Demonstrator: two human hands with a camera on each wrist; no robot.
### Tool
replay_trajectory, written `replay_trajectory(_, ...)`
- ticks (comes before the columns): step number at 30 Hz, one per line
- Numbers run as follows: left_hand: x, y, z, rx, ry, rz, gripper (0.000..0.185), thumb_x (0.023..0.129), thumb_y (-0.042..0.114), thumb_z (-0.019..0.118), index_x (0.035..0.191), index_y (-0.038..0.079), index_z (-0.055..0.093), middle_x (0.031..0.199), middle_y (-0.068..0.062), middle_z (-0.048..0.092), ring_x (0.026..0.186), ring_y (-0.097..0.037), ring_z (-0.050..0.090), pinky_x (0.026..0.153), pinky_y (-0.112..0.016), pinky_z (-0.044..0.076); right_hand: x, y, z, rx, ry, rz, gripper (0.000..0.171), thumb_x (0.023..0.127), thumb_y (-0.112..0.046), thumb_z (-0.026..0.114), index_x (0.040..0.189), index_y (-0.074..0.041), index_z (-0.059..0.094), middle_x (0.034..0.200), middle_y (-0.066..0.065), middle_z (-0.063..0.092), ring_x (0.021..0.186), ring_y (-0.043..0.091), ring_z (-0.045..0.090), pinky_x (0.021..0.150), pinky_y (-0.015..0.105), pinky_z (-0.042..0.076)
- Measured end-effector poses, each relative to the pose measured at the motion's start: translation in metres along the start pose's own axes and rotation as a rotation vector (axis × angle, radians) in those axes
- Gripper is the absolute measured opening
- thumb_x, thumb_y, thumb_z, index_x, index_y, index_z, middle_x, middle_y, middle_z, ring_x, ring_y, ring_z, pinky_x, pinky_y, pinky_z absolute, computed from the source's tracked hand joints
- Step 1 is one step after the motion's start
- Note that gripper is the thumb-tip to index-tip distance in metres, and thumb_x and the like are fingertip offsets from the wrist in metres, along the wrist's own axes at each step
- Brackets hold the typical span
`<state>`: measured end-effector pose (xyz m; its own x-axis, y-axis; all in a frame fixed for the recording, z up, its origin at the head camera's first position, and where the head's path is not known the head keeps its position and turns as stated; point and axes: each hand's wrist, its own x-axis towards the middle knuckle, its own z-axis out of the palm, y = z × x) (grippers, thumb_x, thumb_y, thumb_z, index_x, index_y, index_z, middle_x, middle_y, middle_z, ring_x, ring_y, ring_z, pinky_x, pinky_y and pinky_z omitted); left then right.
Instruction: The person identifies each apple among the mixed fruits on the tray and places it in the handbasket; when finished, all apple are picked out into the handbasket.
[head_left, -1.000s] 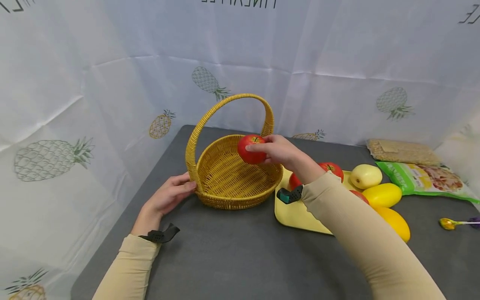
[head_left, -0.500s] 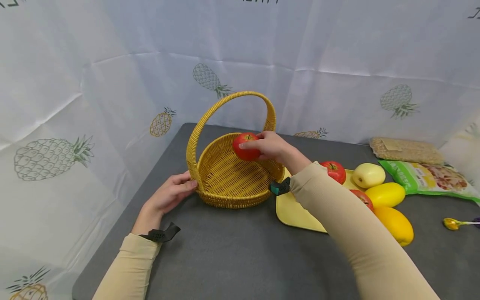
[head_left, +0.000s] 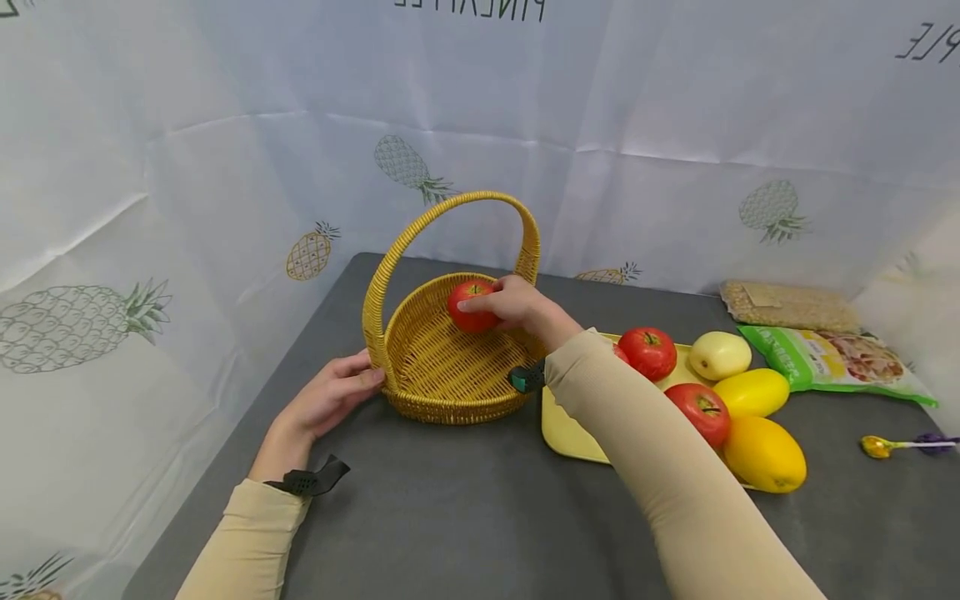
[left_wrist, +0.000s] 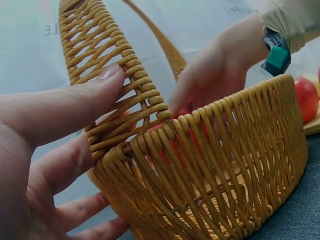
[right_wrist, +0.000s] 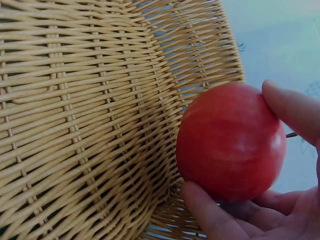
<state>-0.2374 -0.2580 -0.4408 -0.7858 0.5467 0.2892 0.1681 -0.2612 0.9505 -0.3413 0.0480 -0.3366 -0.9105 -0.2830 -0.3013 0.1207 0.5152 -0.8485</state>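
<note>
A red apple is in my right hand, low inside the back of a yellow wicker basket. In the right wrist view, thumb and fingers grip the apple from its side, close to the woven wall. My left hand holds the basket's left side where the tall handle meets the rim. The left wrist view has the thumb on the handle's weave and the other fingers around the outside. Part of the held apple is hidden behind the basket wall there.
A pale yellow tray stands right of the basket, partly under my right forearm. On and around it are red apples, a pale round fruit and yellow fruits. Farther right lie two food packets and a lollipop.
My right hand has moved left and down with the apple, from above the basket's right rim to inside it. The left hand keeps its hold on the basket.
</note>
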Motion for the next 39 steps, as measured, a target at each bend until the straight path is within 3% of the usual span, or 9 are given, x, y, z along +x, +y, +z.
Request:
replay_trajectory(5, -0.001, 0.000, -0.001, 0.005, -0.017, 0.001, 0.037, 0.106, -0.001, 0.047, 0.132, 0.014, 0.070, 0.143, 0.000, 0.054, 0.135, -0.020, 0.047, 0.107, -0.031, 0.045, 0.002, 0.002, 0.006, -0.058, 0.006, -0.026, 0.065, 0.090, -0.035, 0.081, 0.134, 0.001, 0.049, 0.127, 0.016, 0.054, 0.116, 0.031, 0.055, 0.100, 0.048, 0.052)
replay_trajectory(10, -0.001, -0.004, 0.000, -0.003, -0.021, 0.013, 0.036, 0.106, -0.001, 0.049, 0.132, 0.013, 0.070, 0.140, -0.001, 0.055, 0.133, -0.021, 0.049, 0.106, -0.031, 0.046, 0.003, 0.006, 0.010, -0.097, 0.005, -0.020, 0.065, 0.090, -0.035, 0.081, 0.134, 0.001, 0.051, 0.127, 0.015, 0.055, 0.114, 0.031, 0.055, 0.100, 0.047, 0.050)
replay_trajectory(23, -0.002, -0.002, 0.006, -0.013, 0.016, -0.032, 0.035, 0.105, 0.002, 0.052, 0.131, 0.015, 0.070, 0.144, 0.001, 0.052, 0.136, -0.021, 0.047, 0.107, -0.030, 0.045, 0.003, 0.009, 0.011, -0.111, -0.040, 0.014, 0.079, 0.092, -0.030, 0.079, 0.152, 0.001, 0.038, 0.136, 0.017, 0.050, 0.121, 0.033, 0.052, 0.106, 0.048, 0.046)
replay_trajectory(31, -0.002, 0.001, 0.003, -0.009, 0.019, -0.030, 0.035, 0.105, 0.002, 0.052, 0.131, 0.017, 0.071, 0.145, 0.003, 0.051, 0.138, -0.020, 0.046, 0.108, -0.030, 0.045, -0.003, 0.001, 0.005, -0.292, -0.053, -0.023, 0.090, 0.092, -0.038, 0.076, 0.160, -0.002, 0.030, 0.144, 0.017, 0.048, 0.127, 0.031, 0.048, 0.106, 0.045, 0.045)
replay_trajectory(39, -0.002, 0.000, 0.002, -0.005, 0.037, -0.047, 0.035, 0.105, 0.003, 0.053, 0.132, 0.017, 0.070, 0.151, -0.001, 0.047, 0.141, -0.021, 0.042, 0.108, -0.030, 0.044, -0.018, -0.001, -0.006, -0.228, -0.068, -0.063, 0.086, 0.094, -0.036, 0.074, 0.160, -0.003, 0.029, 0.156, 0.018, 0.039, 0.131, 0.031, 0.049, 0.108, 0.047, 0.045)
